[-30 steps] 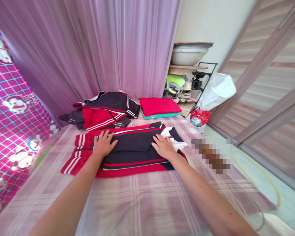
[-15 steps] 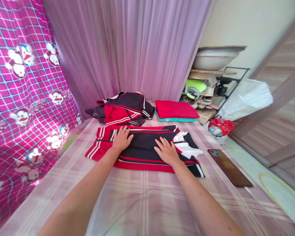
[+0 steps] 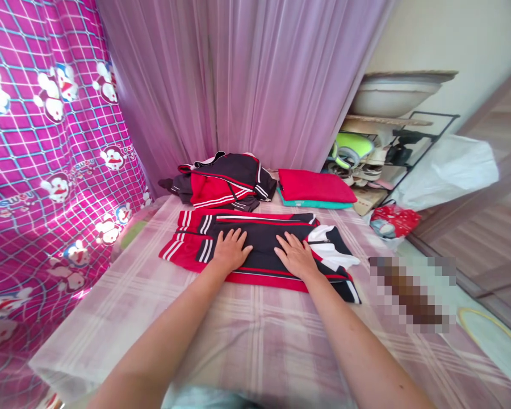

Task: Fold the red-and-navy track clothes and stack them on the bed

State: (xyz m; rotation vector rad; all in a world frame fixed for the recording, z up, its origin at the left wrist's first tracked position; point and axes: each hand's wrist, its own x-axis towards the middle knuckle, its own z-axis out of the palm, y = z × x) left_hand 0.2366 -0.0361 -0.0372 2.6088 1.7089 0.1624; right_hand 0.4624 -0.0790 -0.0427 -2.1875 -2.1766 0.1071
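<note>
Both hands are lying flat, palms down and fingers spread, on a red and black track jacket [image 3: 255, 250] that is stretched out folded across the checked pink bedsheet [image 3: 255, 335]; the left hand [image 3: 232, 250] is pressing on the dark middle panel just right of the striped red cuffs, and the right hand [image 3: 297, 255] is resting close beside it, near the white collar [image 3: 334, 255] that is poking out at the jacket's right end. Neither hand is gripping anything; the fingers are simply lying open on the cloth. The jacket is sitting in the middle of the bed, its long side running left to right, with white stripes showing along the sleeves. Behind it, near the curtain, a loose heap of red and black clothes [image 3: 223, 184] is piling up untidily, and just to the right of that heap a neat folded red garment [image 3: 315, 186] is lying on top of a folded teal one [image 3: 310, 203]. A sheer lilac curtain [image 3: 247, 79] is hanging behind the bed, and a magenta cartoon-print cloth [image 3: 42, 142] is covering the left side. To the right, a black wire rack [image 3: 409, 147] is holding shoes, with a pale basin [image 3: 396, 94] sitting on top and a white plastic bag [image 3: 449, 170] leaning beside it
</note>
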